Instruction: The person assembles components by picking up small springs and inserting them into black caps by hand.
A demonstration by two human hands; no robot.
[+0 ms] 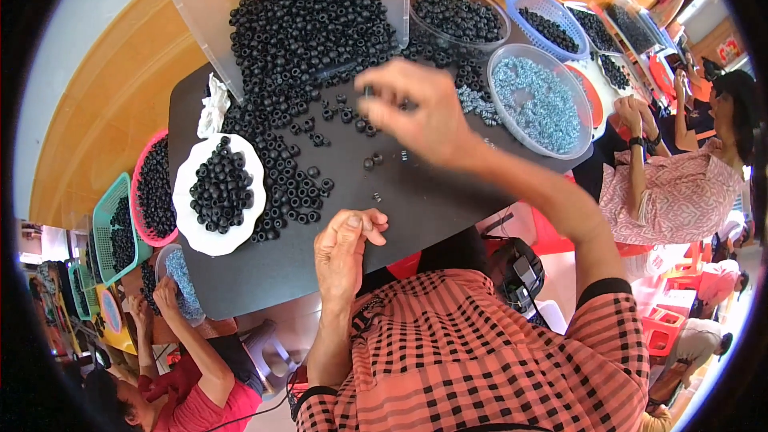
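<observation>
My right hand [424, 104] is over the table at the edge of a spread of loose black beads [292, 168]. Its thumb and forefinger close on what looks like a black bead [369, 91], though the hand is slightly blurred. Nearer my body, at the table's front edge, my left hand [342, 244] is raised with thumb and fingers pinched together. Anything inside that pinch is too small to make out. On the dark table [424, 192] between my hands lie a few stray black beads [373, 161] and small clear beads [377, 197].
A clear plastic bin [200, 24] of black beads lies tipped at the back. A white scalloped plate [188, 220] of black beads stands left, a round tub [590, 116] of pale blue beads right. Beyond are baskets [512, 0] and people [672, 184] seated on both sides.
</observation>
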